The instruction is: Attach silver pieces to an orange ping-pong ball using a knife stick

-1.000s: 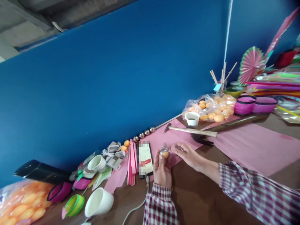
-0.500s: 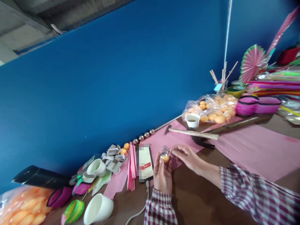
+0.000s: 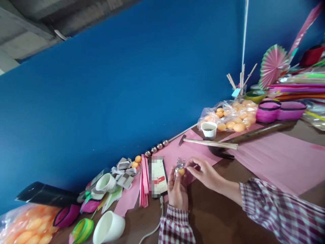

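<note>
Ball (image 3: pixel 181 171), just one, in the left hand (image 3: pixel 178 191), fingers curled round it; orange beneath, glittery silver on top. Right hand (image 3: pixel 204 172) just beside it, fingers bent with thumb near the fingertips, impossible to tell if gripping anything. Beyond the hands, four silver balls (image 3: pixel 159 146) in a row. Leftward, two orange balls (image 3: pixel 138 159); nearer the left hand, one phone (image 3: pixel 160 171). One hammer (image 3: pixel 210 142) between right hand and one white cup (image 3: pixel 209 133).

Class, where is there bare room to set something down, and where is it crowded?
Bare: the brown tabletop between left sleeve and right sleeve; the large pink sheet between hammer and right sleeve. Crowded: left, around the white cup and bag of orange balls.
</note>
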`<state>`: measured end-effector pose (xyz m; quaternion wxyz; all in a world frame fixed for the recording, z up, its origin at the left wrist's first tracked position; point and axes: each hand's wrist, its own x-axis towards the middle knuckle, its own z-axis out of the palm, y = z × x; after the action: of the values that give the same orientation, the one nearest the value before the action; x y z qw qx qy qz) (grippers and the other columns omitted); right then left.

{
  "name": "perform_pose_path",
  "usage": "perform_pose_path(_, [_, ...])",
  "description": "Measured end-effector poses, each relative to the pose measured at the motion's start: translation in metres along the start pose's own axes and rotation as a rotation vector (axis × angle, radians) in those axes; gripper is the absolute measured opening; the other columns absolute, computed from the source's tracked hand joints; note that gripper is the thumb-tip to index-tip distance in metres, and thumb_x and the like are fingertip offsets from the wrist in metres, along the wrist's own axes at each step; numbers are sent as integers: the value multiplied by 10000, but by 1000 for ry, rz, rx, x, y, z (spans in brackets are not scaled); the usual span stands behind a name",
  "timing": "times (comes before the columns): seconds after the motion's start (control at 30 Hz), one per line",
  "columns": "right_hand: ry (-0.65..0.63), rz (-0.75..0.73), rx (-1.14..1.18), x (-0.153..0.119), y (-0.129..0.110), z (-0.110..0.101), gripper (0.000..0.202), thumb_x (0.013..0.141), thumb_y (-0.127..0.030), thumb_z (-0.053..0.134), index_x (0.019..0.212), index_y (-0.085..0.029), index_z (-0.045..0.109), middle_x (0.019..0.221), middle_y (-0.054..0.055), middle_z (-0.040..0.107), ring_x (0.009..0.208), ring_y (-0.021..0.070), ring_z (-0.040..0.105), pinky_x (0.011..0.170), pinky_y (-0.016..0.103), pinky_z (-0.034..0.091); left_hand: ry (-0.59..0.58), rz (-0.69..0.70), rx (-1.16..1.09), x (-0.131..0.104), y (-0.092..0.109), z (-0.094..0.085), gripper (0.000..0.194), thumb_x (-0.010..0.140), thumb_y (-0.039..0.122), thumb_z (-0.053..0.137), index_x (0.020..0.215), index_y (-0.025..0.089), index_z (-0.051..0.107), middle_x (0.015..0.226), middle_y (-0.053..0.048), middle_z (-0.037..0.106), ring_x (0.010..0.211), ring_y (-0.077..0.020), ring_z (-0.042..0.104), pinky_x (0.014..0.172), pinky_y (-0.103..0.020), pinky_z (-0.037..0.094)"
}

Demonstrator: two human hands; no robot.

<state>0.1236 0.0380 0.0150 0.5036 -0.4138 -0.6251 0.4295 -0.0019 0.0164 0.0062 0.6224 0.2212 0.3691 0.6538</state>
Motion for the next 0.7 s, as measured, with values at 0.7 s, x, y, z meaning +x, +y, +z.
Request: perform_pose_path(0.7, [40,34,171,-3,4,8,144,791,-307,516,847,-181,558,864,30,611,825,160,565,767,294,439,-39,47,33,-1,-1,2,359,705,207,626,1049,197,525,1113,-96,597,999,-194,570,898,-346,412])
